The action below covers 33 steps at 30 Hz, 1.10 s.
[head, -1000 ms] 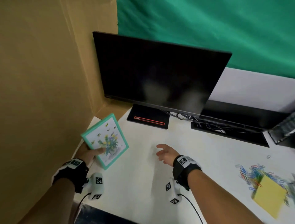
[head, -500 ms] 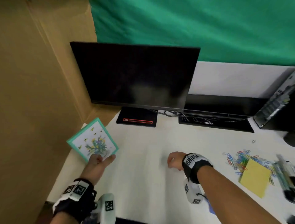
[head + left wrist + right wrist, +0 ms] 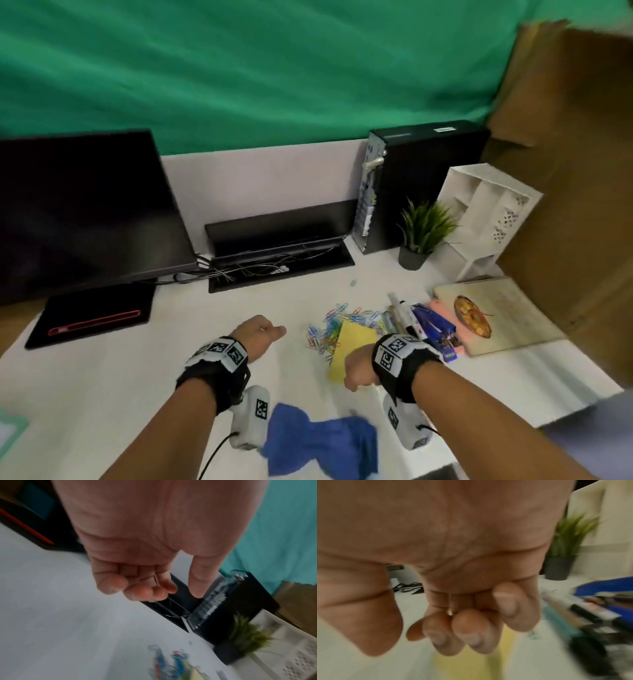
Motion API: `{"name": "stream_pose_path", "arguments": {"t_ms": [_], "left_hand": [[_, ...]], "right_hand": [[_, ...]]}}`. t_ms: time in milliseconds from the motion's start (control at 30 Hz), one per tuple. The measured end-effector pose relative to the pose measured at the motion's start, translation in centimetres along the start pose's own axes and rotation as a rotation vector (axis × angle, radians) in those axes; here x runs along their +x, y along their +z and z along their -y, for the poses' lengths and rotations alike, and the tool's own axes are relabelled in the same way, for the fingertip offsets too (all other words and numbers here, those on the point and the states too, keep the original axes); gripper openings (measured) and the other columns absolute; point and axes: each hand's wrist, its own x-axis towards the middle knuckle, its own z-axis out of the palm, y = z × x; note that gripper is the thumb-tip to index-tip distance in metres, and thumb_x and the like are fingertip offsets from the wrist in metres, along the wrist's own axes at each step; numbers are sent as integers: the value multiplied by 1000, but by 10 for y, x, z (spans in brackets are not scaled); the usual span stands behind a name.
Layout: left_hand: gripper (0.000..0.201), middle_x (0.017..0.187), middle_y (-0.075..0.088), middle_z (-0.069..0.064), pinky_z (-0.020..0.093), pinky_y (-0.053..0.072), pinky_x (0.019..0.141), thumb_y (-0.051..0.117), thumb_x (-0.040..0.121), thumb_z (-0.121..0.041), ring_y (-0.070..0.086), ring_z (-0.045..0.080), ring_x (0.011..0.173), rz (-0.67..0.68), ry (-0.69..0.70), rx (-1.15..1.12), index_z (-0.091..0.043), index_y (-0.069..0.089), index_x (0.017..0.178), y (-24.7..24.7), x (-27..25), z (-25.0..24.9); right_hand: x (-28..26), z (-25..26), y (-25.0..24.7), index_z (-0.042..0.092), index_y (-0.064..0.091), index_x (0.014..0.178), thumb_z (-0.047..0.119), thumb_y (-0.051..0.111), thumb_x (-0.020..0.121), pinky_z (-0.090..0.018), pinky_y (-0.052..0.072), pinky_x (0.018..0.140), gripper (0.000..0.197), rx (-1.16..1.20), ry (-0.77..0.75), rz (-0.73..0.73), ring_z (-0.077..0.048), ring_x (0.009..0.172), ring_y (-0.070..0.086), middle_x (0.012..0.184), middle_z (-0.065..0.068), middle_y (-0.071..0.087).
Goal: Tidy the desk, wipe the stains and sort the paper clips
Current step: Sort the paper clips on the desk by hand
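I see the desk [image 3: 144,370] spread white under both hands, with the monitor [image 3: 78,209] at ten o'clock and the computer tower [image 3: 421,178] at one o'clock against the back wall. A white organizer [image 3: 486,212] stands at two o'clock beside a small potted plant [image 3: 423,229]. A book [image 3: 496,315] with a food photo lies at three o'clock, touching a pink pad beneath it. Near six o'clock a blue cloth [image 3: 318,445] lies crumpled on the desk between my forearms. A yellow pad [image 3: 352,349] sits just ahead of my right hand [image 3: 359,370], partly over the heap of paper clips [image 3: 329,329], which spreads at twelve o'clock from that hand; one stray clip [image 3: 353,282] lies apart, farther back. Pens and markers [image 3: 407,318] lie jumbled between the clips and the book. My right hand hovers over the near end of the yellow pad, fingers curled in loosely, holding nothing that I can make out. My left hand [image 3: 257,337] hangs above bare desk to the left of the clips, fingers loosely bent, thumb out, holding nothing.
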Motion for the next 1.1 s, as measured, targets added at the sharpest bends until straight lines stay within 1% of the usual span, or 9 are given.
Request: {"name": "stream_pose_path", "arguments": {"t_ms": [133,267,333,400,533,700,867,1000,1100], "left_hand": [[37,119,58,9,31,43,92,50,92,-48,56,27,112,67,70,89,-18,53,112,45,26,-89],[24,108,62,8,31,48,88,55,90,-46,61,26,95,81,150,85,-23,52,95,82,47,-150],[21,98,59,7,30,50,82,56,90,-43,57,23,82,89,180,55,-23,53,92,98,55,-169],[18,92,56,5,30,49,77,57,90,-41,53,22,78,93,204,31,-23,53,90,110,60,-180],[17,71,51,-3,21,42,56,54,91,-39,50,14,61,51,268,79,-31,49,78,120,62,-183],[12,76,56,-4,17,40,55,55,91,-38,51,10,62,-2,229,89,-28,54,84,112,57,-164],[13,86,58,-4,21,43,63,55,91,-38,53,13,68,-45,165,51,-25,56,90,97,51,-145],[12,84,56,-7,18,42,55,54,92,-38,54,12,63,-51,142,33,-26,56,91,87,45,-134],[12,83,56,-6,14,39,53,54,92,-38,54,9,66,-55,155,61,-26,56,93,80,40,-127]], "right_hand": [[-24,-113,-22,0,65,86,25,53,88,-26,42,57,27,174,100,-147,-20,53,47,75,-10,56],[-55,-236,-56,24,62,91,31,59,84,-33,50,76,11,346,298,-484,-27,84,62,91,-6,58],[-72,-286,-76,25,58,117,27,61,85,-35,47,84,32,318,424,-640,-30,108,58,115,-7,56],[-84,-316,-102,22,31,145,25,61,87,-39,45,94,65,243,553,-772,-34,124,48,145,-10,40],[-90,-348,-154,21,13,150,39,48,92,-55,37,105,70,429,685,-965,-44,131,38,151,-19,29],[-69,-358,-176,24,-2,153,37,53,94,-50,27,111,81,503,589,-919,-42,138,26,157,-16,17],[-61,-357,-171,14,16,152,25,41,100,-56,23,112,59,457,691,-927,-40,141,20,158,-12,15],[-63,-343,-157,5,0,151,16,56,93,-65,26,106,81,475,792,-872,-44,140,17,157,-19,7],[-70,-351,-153,-1,14,147,12,51,95,-54,32,106,65,526,777,-1013,-42,136,28,152,-24,20]]}}
